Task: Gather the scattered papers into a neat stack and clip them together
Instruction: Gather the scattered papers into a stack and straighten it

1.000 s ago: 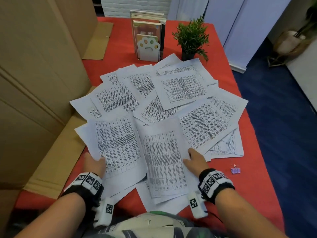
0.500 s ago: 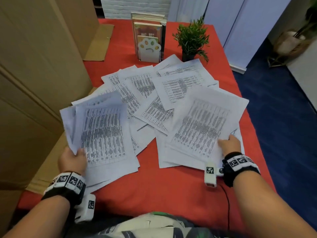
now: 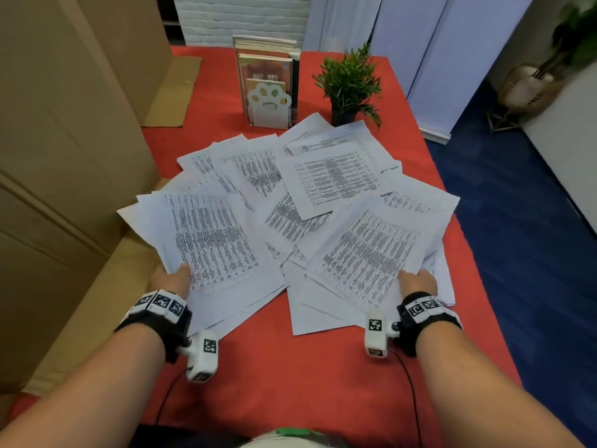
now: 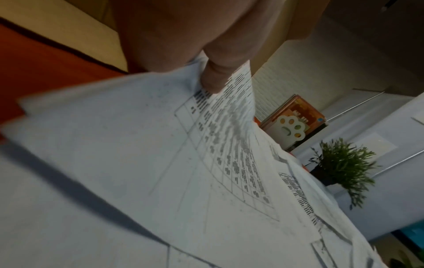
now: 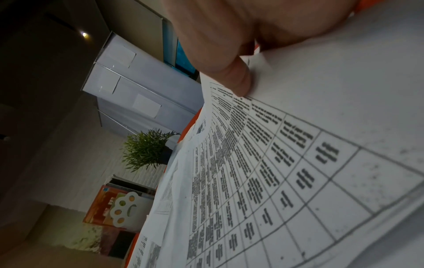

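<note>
Several printed sheets of paper (image 3: 326, 179) lie spread over the red table (image 3: 297, 376). My left hand (image 3: 171, 279) grips the near edge of a left bundle of sheets (image 3: 210, 240), thumb on top; in the left wrist view the thumb (image 4: 218, 76) presses the top page (image 4: 160, 154). My right hand (image 3: 418, 281) pinches the near edge of a right bundle (image 3: 368, 253), and the right wrist view has the thumb (image 5: 238, 79) lying on the printed table (image 5: 275, 163). The clip is not in sight.
A paw-shaped bookend (image 3: 269, 106) with books and a small potted plant (image 3: 350, 84) stand behind the papers. Large cardboard boxes (image 3: 64, 156) wall off the left side. The table's right edge drops to blue carpet (image 3: 517, 237).
Both hands pulled apart from the middle sheets to the outer bundles, each taking hold of a batch. The two batches have since come closer together, and the clip is hidden.
</note>
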Action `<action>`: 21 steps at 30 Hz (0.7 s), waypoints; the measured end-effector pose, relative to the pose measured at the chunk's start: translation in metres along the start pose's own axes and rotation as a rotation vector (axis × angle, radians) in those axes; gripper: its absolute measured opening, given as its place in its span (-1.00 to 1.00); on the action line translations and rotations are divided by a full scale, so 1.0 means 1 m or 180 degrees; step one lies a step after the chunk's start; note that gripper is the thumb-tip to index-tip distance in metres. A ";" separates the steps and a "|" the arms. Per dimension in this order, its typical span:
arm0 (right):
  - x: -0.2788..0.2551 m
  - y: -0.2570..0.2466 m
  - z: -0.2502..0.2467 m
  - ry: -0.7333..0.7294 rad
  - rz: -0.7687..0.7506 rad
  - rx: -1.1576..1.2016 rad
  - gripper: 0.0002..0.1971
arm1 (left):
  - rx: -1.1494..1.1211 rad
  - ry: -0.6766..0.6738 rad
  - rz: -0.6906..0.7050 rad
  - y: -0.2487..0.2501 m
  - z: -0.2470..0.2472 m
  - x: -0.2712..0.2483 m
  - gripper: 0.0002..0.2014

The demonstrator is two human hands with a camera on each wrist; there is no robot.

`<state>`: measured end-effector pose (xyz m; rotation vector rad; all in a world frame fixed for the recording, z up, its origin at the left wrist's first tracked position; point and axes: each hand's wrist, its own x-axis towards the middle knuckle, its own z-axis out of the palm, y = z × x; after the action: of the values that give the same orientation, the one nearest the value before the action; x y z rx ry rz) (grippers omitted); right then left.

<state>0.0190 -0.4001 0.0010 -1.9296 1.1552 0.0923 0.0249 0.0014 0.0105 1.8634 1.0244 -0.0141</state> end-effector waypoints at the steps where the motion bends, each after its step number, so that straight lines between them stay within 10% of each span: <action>1: 0.001 -0.001 0.002 0.0015 0.0002 0.0050 -0.65 | 0.0096 -0.0007 -0.0016 0.002 0.004 0.004 -0.55; 9: 0.002 -0.005 0.010 0.0203 0.0026 0.0623 -0.34 | 0.0220 0.0011 -0.0002 0.012 0.019 0.018 -0.53; 15: 0.005 0.004 0.008 0.0083 -0.0320 -0.0166 -0.85 | 0.0102 0.0030 0.0020 0.008 0.015 0.014 -0.15; 18: 0.005 0.008 0.008 0.0172 -0.0544 -0.0064 -0.64 | 0.0044 0.0058 0.0214 -0.005 0.009 0.012 -0.09; 21: 0.000 0.008 0.006 0.0191 -0.0657 0.0102 -0.85 | 0.0143 -0.0020 0.0232 -0.013 -0.002 0.005 -0.07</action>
<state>0.0151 -0.3974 -0.0071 -2.0228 0.9835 -0.0951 0.0188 0.0088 0.0000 1.9391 0.9583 0.0001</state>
